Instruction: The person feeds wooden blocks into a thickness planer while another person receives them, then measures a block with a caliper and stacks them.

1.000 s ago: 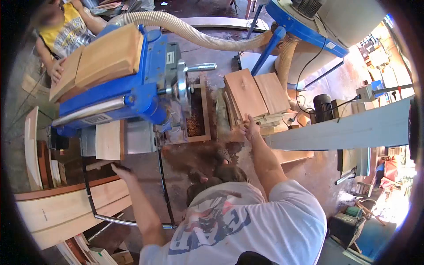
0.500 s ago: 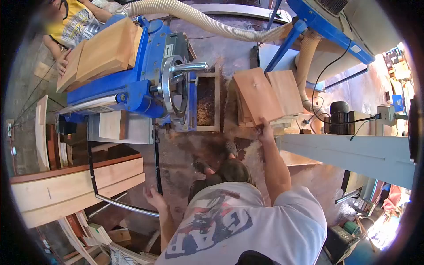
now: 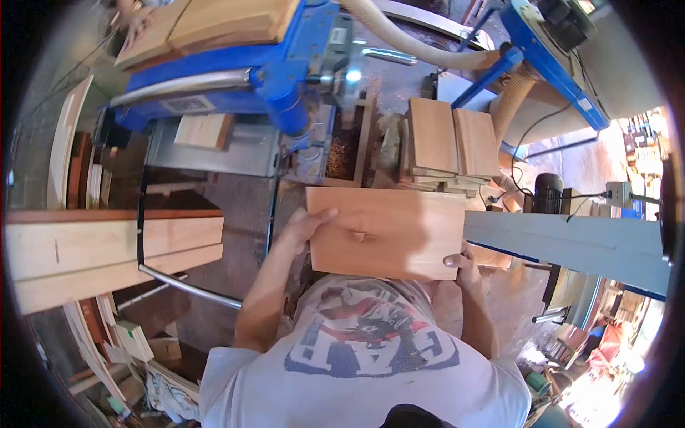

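The left hand (image 3: 307, 227) clamps the left end of the wooden board (image 3: 385, 234), thumb laid across its face. The right hand (image 3: 464, 265) grips the lower right corner, thumb on top. Both forearms reach forward from the body, elbows bent, holding the board in front of the shirt (image 3: 371, 357), near the board stack (image 3: 432, 135).

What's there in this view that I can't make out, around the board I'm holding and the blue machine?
All in the head view:
- Underside of the held board: faces away from the camera.
- Most fingers of the left hand and right hand: behind that board.
- Wording on the blue machine's label: blurred and small.
- Head of the co-worker: cut off by the top edge.
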`<state>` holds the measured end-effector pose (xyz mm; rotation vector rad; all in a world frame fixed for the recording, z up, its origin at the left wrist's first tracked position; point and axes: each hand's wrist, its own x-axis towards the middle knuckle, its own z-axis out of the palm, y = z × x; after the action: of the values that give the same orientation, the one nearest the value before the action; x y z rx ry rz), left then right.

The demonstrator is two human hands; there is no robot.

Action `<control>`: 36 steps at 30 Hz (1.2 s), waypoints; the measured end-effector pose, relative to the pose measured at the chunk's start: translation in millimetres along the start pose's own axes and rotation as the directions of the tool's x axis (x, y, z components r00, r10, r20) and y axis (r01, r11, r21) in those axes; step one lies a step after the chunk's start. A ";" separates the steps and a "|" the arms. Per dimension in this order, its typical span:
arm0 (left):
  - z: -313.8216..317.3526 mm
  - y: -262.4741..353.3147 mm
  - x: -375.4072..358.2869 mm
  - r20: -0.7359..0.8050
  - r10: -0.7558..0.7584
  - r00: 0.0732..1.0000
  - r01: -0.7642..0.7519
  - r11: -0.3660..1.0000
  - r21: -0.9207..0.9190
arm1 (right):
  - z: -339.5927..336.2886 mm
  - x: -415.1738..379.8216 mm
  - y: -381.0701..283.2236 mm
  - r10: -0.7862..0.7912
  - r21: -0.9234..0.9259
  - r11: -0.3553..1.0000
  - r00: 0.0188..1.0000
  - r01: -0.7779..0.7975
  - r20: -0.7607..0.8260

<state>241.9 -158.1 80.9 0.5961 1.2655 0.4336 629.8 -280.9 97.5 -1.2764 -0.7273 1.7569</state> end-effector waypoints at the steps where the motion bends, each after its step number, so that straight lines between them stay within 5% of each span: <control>1: -11.1 5.4 -27.3 0.020 0.200 0.980 -0.196 0.974 -0.115 | 17.5 4.3 -18.6 0.004 -0.168 0.986 1.000 0.000 0.023; 3: -44.5 -0.9 -68.5 -0.103 0.558 0.823 -0.552 0.829 0.087 | 61.0 14.9 -46.4 0.013 -0.471 0.882 0.997 0.023 0.073; 4: -64.4 -2.4 -86.8 -0.131 0.711 0.691 -0.681 0.701 0.211 | 77.1 29.5 -49.4 -0.139 -0.550 0.811 0.979 0.200 0.151; 6: -107.2 3.5 -119.0 0.116 0.944 0.310 -0.924 0.271 0.269 | 108.1 58.2 -55.9 -0.396 -0.639 0.569 0.854 0.518 0.339; 9: -129.8 -1.7 -188.3 0.103 0.994 0.018 -0.549 -0.077 0.833 | 167.1 88.5 -58.2 -0.701 -0.675 0.107 0.536 0.730 0.470; 12: -148.7 -28.0 -223.0 0.083 0.993 -0.087 -0.363 -0.109 0.925 | 202.2 117.5 -51.0 -0.748 -0.568 0.061 0.414 0.821 0.518; 13: -153.1 -37.7 -231.9 0.059 0.993 -0.105 -0.310 -0.089 0.947 | 220.0 117.6 -50.2 -0.747 -0.533 0.127 0.435 0.836 0.503; 19: -168.3 -87.2 -259.6 -0.037 0.962 -0.271 -0.104 0.009 0.995 | 275.9 150.2 -40.6 -0.645 -0.470 0.008 0.364 0.882 0.672; 22: -176.0 -106.3 -269.7 -0.095 0.953 -0.289 -0.099 0.069 0.993 | 305.7 159.0 -42.7 -0.511 -0.460 0.109 0.447 0.881 0.735; 23: -178.4 -107.3 -275.3 -0.069 0.957 -0.282 -0.038 0.060 0.997 | 317.6 168.5 -41.2 -0.526 -0.385 0.058 0.356 0.921 0.773; 26: -207.6 -129.8 -283.9 -0.013 0.989 -0.144 -0.301 -0.031 0.953 | 345.5 179.5 -46.1 -0.323 -0.397 0.194 0.441 0.897 0.837; 28: -199.2 -133.3 -262.4 -0.292 0.936 -0.198 -0.669 0.089 0.738 | 355.2 185.0 -41.4 -0.154 -0.362 0.437 0.465 0.823 0.872; 30: -199.5 -152.6 -251.0 -0.329 0.923 -0.202 -0.387 0.233 0.892 | 363.4 182.7 -28.9 0.110 -0.517 0.578 0.568 0.631 0.816; 31: -198.4 -151.8 -240.2 -0.662 0.736 -0.142 -0.660 0.428 0.617 | 372.7 182.7 -28.3 0.100 -0.569 0.523 0.617 0.635 0.780; 32: -193.7 -141.1 -229.3 -0.880 0.473 0.034 -0.845 0.484 0.228 | 379.4 183.1 -29.1 0.085 -0.620 0.467 0.666 0.630 0.741; 35: -217.0 -137.6 -189.4 -0.954 0.112 0.279 -0.878 0.431 -0.207 | 367.7 197.4 -9.2 0.137 -0.536 0.823 0.851 0.187 0.507; 36: -228.4 -141.0 -169.8 -0.930 0.018 0.366 -0.858 0.393 -0.330 | 363.2 198.1 -1.3 0.113 -0.540 0.815 0.857 0.209 0.503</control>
<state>-25.0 -330.4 77.1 -0.1490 1.5104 2.0105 257.4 -102.2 120.7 -1.1277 -1.7069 1.9249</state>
